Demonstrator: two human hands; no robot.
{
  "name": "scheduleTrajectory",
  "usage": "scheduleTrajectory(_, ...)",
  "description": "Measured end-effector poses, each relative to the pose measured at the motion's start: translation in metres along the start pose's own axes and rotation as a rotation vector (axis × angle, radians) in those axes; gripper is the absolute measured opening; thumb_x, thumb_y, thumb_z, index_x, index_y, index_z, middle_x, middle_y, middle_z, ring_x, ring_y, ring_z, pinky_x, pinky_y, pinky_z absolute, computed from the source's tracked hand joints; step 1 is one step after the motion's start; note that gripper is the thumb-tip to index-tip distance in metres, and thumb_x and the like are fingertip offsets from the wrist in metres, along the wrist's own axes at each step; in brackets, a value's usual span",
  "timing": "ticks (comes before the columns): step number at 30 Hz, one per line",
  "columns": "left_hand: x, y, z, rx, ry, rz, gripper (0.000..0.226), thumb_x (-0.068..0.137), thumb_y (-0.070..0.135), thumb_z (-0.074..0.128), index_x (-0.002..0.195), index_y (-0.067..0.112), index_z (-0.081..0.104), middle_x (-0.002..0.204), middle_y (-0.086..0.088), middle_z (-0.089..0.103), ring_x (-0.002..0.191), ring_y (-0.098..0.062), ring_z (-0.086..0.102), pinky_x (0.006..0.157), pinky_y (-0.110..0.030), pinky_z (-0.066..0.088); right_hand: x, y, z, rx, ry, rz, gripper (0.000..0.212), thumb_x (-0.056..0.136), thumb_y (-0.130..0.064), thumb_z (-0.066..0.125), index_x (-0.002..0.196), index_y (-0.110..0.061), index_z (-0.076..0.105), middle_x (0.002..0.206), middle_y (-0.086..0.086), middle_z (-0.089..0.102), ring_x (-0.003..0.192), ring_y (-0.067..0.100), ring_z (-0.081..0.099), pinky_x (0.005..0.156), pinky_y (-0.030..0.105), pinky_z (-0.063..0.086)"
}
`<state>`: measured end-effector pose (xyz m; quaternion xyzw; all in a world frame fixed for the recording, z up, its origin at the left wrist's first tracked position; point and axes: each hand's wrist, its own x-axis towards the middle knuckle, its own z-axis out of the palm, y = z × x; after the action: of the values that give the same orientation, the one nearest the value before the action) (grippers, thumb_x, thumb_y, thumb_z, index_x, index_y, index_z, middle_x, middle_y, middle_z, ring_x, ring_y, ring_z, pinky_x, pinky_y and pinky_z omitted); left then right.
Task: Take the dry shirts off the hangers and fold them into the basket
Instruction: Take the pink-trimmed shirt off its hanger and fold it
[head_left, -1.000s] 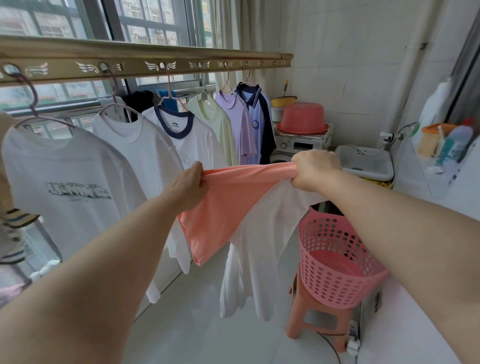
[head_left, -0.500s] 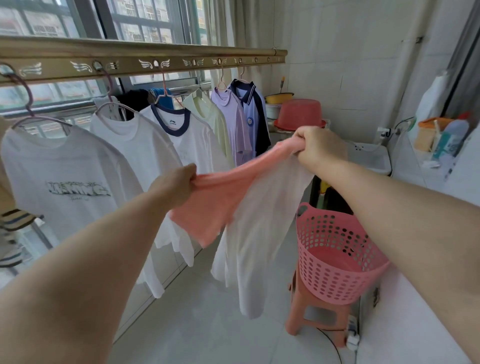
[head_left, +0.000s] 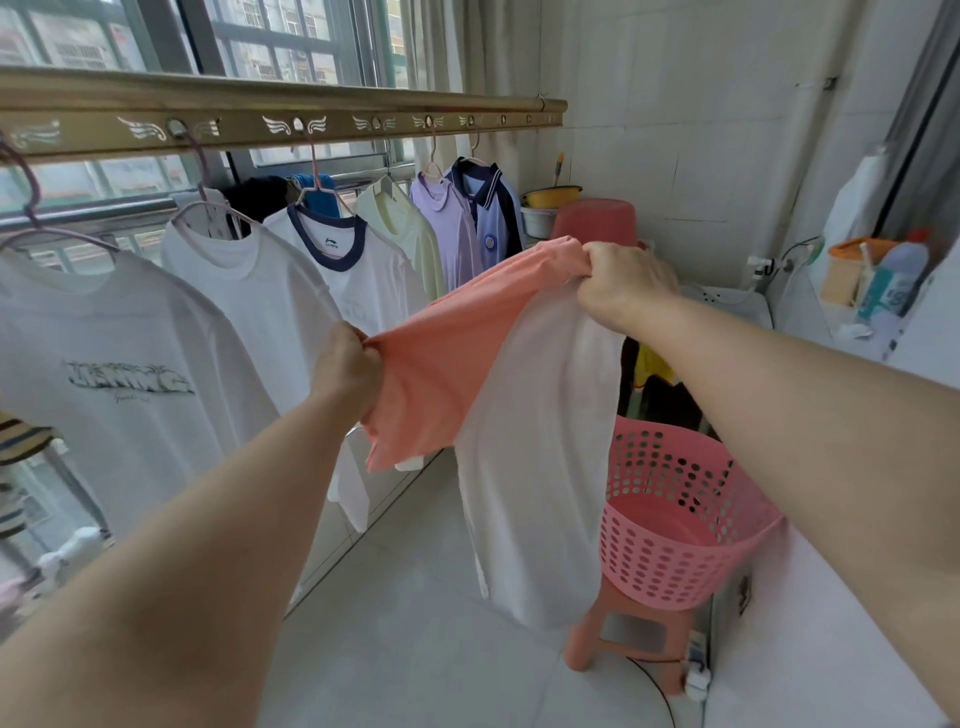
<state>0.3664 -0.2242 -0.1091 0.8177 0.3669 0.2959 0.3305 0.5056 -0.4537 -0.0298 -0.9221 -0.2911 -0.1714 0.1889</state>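
I hold a pink and white shirt stretched in the air between both hands. My left hand pinches its pink part at the lower left. My right hand grips the higher end, with the white body hanging down from it. A pink perforated basket stands on a pink stool just right of the hanging cloth. Several shirts remain on hangers along the brass rail: a white printed shirt, a plain white shirt, a navy-collared white shirt, a pale yellow shirt, a lilac shirt and a navy and blue polo.
A window with bars runs behind the rail. A red upturned basin and a yellow pot sit at the back. A shelf at the right holds bottles. A power strip and cable lie on the tiled floor.
My right hand rose and then moved slightly right with its end of the shirt. My left hand dropped lower. The shirt now slants up from left to right.
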Motion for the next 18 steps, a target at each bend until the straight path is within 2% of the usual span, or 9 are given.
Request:
scheduleTrajectory(2,-0.002,-0.001,-0.002,-0.018,-0.073,0.056,0.022,0.093,0.031,0.055,0.104,0.014,0.047,0.101,-0.010,0.057,0.085,-0.028,0.053,0.072,-0.035,0.044,0.000,0.005,-0.003,0.004,-0.062,-0.061,0.036,0.094,-0.042,0.046,0.122,-0.022,0.056,0.118,0.006,0.064,0.109,0.030,0.058,0.076,0.032,0.038)
scheduleTrajectory(4,-0.003,-0.003,-0.010,0.077,-0.245,0.065,0.045,0.080,0.040,0.074,0.110,0.016,0.050,0.102,-0.004,0.056,0.089,-0.026,0.055,0.076,-0.035,0.048,-0.003,0.011,-0.009,-0.020,-0.181,-0.063,0.053,0.076,-0.063,0.062,0.116,-0.028,0.060,0.110,-0.002,0.066,0.105,0.026,0.060,0.076,0.031,0.041)
scheduleTrajectory(5,-0.001,-0.006,-0.015,0.153,-0.334,0.053,0.055,0.072,0.040,0.081,0.113,0.018,0.052,0.105,-0.003,0.055,0.093,-0.026,0.056,0.080,-0.036,0.049,-0.004,0.014,-0.011,-0.044,-0.256,-0.045,0.059,0.066,-0.066,0.070,0.111,-0.029,0.063,0.105,-0.004,0.067,0.100,0.024,0.061,0.076,0.030,0.042)
scheduleTrajectory(7,0.001,-0.012,-0.024,0.266,-0.461,-0.009,0.068,0.061,0.038,0.089,0.116,0.024,0.052,0.110,-0.002,0.054,0.100,-0.026,0.056,0.089,-0.036,0.049,-0.006,0.023,-0.010,-0.073,-0.340,-0.002,0.055,0.056,-0.061,0.079,0.099,-0.030,0.066,0.096,-0.004,0.068,0.092,0.022,0.061,0.074,0.030,0.044)
scheduleTrajectory(9,0.002,-0.015,-0.027,0.390,-0.486,0.000,0.056,0.060,0.033,0.089,0.104,0.024,0.056,0.102,-0.002,0.058,0.093,-0.023,0.057,0.081,-0.031,0.049,-0.004,0.030,-0.004,-0.037,-0.258,0.051,0.046,0.062,-0.055,0.080,0.099,-0.031,0.068,0.099,0.000,0.070,0.092,0.024,0.062,0.074,0.029,0.043)
scheduleTrajectory(11,0.002,-0.013,-0.024,0.477,-0.419,0.071,0.029,0.066,0.026,0.083,0.086,0.019,0.063,0.082,-0.004,0.062,0.075,-0.021,0.057,0.067,-0.027,0.044,-0.002,0.031,0.000,-0.029,-0.114,0.102,0.045,0.070,-0.052,0.076,0.109,-0.030,0.067,0.108,0.004,0.069,0.102,0.027,0.062,0.075,0.030,0.042)
scheduleTrajectory(13,0.002,-0.007,-0.022,0.490,-0.327,0.088,0.011,0.072,0.018,0.075,0.074,0.017,0.064,0.068,-0.002,0.058,0.067,-0.021,0.054,0.061,-0.026,0.041,0.003,0.031,0.003,-0.092,-0.034,0.129,0.044,0.077,-0.049,0.072,0.115,-0.028,0.066,0.116,0.006,0.066,0.113,0.029,0.057,0.085,0.035,0.042)
scheduleTrajectory(15,0.006,-0.007,-0.020,0.463,-0.280,0.070,0.011,0.079,0.016,0.066,0.068,0.014,0.062,0.062,-0.001,0.051,0.062,-0.021,0.048,0.054,-0.026,0.035,0.009,0.036,0.003,-0.161,-0.041,0.138,0.038,0.083,-0.047,0.067,0.116,-0.028,0.065,0.119,0.007,0.064,0.119,0.029,0.052,0.096,0.038,0.037)
scheduleTrajectory(18,0.011,-0.006,-0.014,0.416,-0.299,0.059,0.015,0.088,0.017,0.062,0.075,0.010,0.064,0.064,-0.003,0.049,0.066,-0.022,0.046,0.051,-0.025,0.032,0.011,0.049,0.002,-0.082,-0.148,0.145,0.035,0.088,-0.039,0.063,0.119,-0.024,0.062,0.119,0.009,0.064,0.111,0.031,0.058,0.084,0.034,0.041)
